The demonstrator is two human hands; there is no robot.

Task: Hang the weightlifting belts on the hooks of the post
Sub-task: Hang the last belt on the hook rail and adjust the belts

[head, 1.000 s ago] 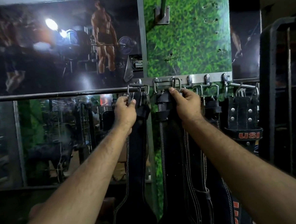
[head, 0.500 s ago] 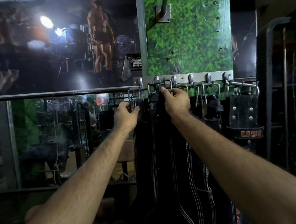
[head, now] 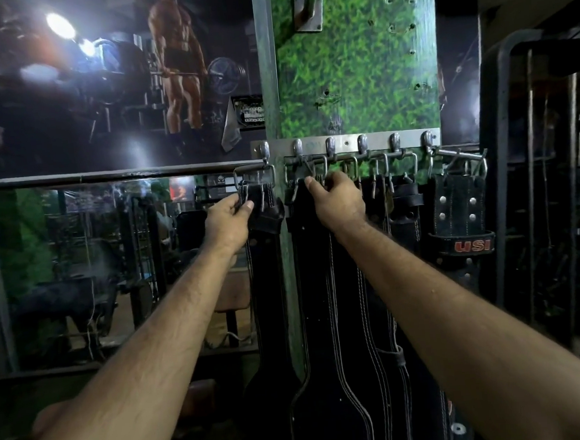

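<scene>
Black leather weightlifting belts (head: 324,286) with pale stitching hang by steel buckles from a metal hook rail (head: 345,144) across a grass-patterned post (head: 357,77); one at far right reads "USI". A dim gym, with a wall mural (head: 100,78) above and a mirror (head: 96,267) below, lies to the left. The left hand (head: 228,220) has its grip closed on the leftmost belt (head: 268,273) just under its buckle. The right hand (head: 340,200) pinches the next belt's top, seemingly at the buckle.
</scene>
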